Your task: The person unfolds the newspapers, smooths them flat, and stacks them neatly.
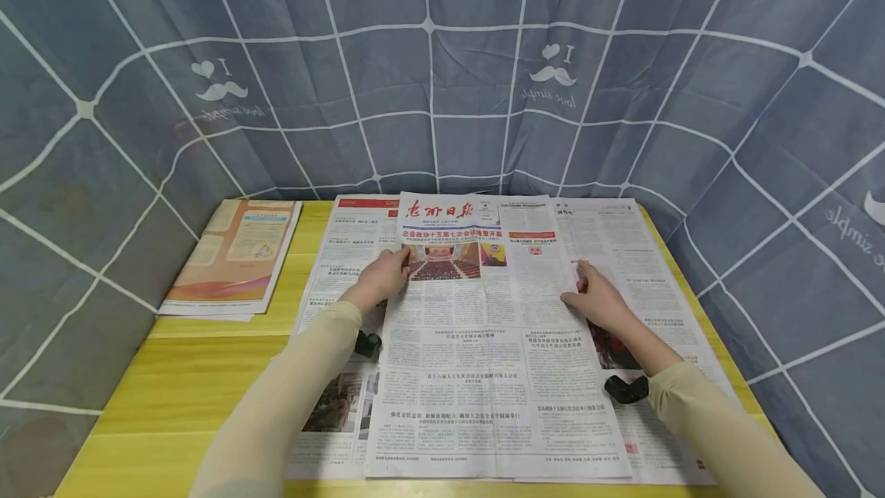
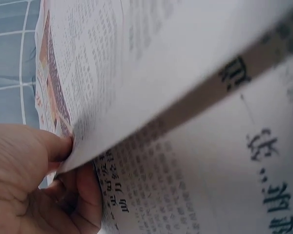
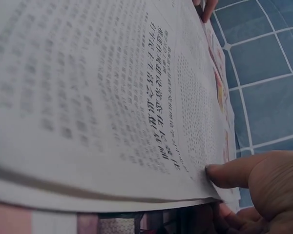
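Note:
A folded newspaper (image 1: 456,360) with a red masthead and a photo of a hall lies in the middle, over a wider spread newspaper (image 1: 643,283). My left hand (image 1: 382,277) pinches its left edge beside the photo. In the left wrist view that edge (image 2: 151,97) lifts off the page below, with the thumb above and curled fingers beneath. On the opposite side, my right hand (image 1: 600,300) grips the right edge. The right wrist view shows the thumb (image 3: 229,173) on top of the sheets and the other fingers under them, partly hidden.
At the left of the yellow wooden table (image 1: 187,383) lies a stack of folded printed papers (image 1: 228,290) with an orange and pink cover. A grey checked curtain (image 1: 470,75) hangs behind and at both sides. Black wrist cameras (image 1: 627,389) sit at my sleeves.

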Demonstrator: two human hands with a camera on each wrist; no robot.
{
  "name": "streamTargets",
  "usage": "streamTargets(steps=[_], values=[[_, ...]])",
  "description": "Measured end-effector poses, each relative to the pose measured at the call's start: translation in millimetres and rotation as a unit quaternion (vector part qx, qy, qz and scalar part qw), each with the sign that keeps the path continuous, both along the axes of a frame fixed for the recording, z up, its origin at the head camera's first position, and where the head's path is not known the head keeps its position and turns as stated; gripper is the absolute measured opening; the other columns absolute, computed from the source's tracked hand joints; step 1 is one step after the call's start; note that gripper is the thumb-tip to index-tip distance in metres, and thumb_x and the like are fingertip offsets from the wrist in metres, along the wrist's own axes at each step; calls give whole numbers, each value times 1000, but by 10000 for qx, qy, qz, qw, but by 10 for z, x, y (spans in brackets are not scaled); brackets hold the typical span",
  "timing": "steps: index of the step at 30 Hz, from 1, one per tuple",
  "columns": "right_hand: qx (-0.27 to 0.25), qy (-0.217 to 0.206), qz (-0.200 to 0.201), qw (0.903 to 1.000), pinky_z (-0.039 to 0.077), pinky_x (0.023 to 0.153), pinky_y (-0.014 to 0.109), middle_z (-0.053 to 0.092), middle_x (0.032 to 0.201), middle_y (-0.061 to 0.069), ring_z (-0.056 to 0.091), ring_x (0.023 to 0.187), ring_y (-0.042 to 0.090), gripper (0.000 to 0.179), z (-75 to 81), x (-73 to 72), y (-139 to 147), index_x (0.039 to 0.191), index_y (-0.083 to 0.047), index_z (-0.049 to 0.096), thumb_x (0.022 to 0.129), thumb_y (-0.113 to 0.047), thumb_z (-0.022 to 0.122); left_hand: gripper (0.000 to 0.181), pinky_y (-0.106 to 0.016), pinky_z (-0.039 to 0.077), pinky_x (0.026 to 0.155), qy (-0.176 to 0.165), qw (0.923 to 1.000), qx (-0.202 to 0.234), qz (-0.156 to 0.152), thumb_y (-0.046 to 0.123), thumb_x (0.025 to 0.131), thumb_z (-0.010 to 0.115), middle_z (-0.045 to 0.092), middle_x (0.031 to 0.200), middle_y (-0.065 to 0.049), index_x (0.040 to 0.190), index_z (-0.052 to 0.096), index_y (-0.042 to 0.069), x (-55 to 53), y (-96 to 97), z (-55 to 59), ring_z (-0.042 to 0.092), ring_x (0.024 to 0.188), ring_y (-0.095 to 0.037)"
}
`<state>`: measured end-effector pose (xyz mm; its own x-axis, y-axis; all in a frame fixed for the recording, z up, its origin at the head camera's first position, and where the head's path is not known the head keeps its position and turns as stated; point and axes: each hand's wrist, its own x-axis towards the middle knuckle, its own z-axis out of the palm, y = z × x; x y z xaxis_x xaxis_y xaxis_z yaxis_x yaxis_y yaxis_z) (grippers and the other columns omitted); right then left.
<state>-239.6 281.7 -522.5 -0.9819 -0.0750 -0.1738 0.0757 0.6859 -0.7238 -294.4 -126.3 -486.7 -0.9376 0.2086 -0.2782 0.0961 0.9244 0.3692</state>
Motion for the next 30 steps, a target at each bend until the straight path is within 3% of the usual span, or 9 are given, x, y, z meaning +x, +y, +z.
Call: streamTargets(steps=[4, 7, 9, 11, 14, 18, 22, 26, 30], values=[[48, -7, -5, 10000, 47, 60, 34, 54, 97, 17, 57, 73, 23, 85, -33, 43, -11, 159, 12, 12, 98, -14, 66, 59, -41, 51, 69, -34, 9996, 149, 239, 21, 110, 46, 43, 131, -25, 163, 25, 5, 48, 21, 19, 59, 81, -29], [108, 24, -25, 9999, 44, 60, 35, 51, 93, 15, 52, 72, 24, 82, -33, 65, -28, 158, 12, 16, 98, -13, 66, 70, -48, 52, 84, 140, 9992, 140, 353, 22, 107, 52, 30, 150, -27, 165, 15, 5, 90, 57, 60, 60, 107, -39], [144, 46, -18, 9999, 43, 61, 35, 50, 91, 14, 51, 72, 24, 80, -20, 79, -37, 158, 12, 19, 98, -12, 65, 75, -54, 48, 98, 373, 9990, 22, 257, 23, 104, 56, 20, 161, -27, 165, 15, 5, 119, 99, 93, 49, 129, -45], [172, 47, -8, 9998, 42, 62, 36, 50, 92, 14, 50, 73, 25, 78, -6, 92, -41, 157, 12, 20, 98, -12, 65, 77, -57, 38, 109, 658, 9977, -181, -25, 25, 103, 59, 15, 165, -26, 164, 17, 4, 147, 159, 122, 32, 144, -47], [266, 44, 24, 9996, 45, 67, 37, 53, 96, 16, 54, 79, 27, 76, 3, 100, -42, 157, 13, 22, 99, -12, 64, 78, -58, 28, 117, 740, 9951, -181, -633, 28, 102, 60, 16, 167, -25, 164, 19, 4, 216, 291, 182, 22, 150, -46], [358, 8, 49, 9993, 48, 78, 42, 58, 112, 26, 59, 93, 32, 75, -10, 96, -43, 157, 13, 23, 99, -13, 64, 80, -55, 20, 121, 411, 9851, -42, -1672, 34, 103, 61, 17, 168, -21, 165, 18, 8, 354, 528, 236, 17, 153, -41], [376, -5, 53, 9993, 50, 84, 47, 55, 130, 34, 61, 101, 35, 73, -31, 90, -53, 157, 11, 25, 100, -13, 63, 81, -52, 16, 122, 149, 9660, -138, -2577, 41, 102, 60, 14, 169, -17, 165, 18, 11, 525, 784, 225, 13, 155, -37], [387, 52, 32, 9992, 50, 81, 45, 58, 126, 32, 62, 93, 32, 72, -41, 85, -59, 157, 9, 27, 100, -13, 64, 83, -51, 11, 123, 52, 9542, -366, -2969, 48, 101, 59, 12, 170, -13, 166, 19, 15, 684, 1010, 172, 7, 156, -34], [334, 68, 25, 9994, 50, 74, 40, 60, 119, 28, 63, 84, 27, 72, -52, 84, -58, 157, 9, 28, 99, -13, 64, 84, -48, 6, 124, 148, 9471, -532, -3163, 52, 100, 58, 11, 171, -12, 166, 20, 16, 744, 1173, 124, 4, 157, -31]])
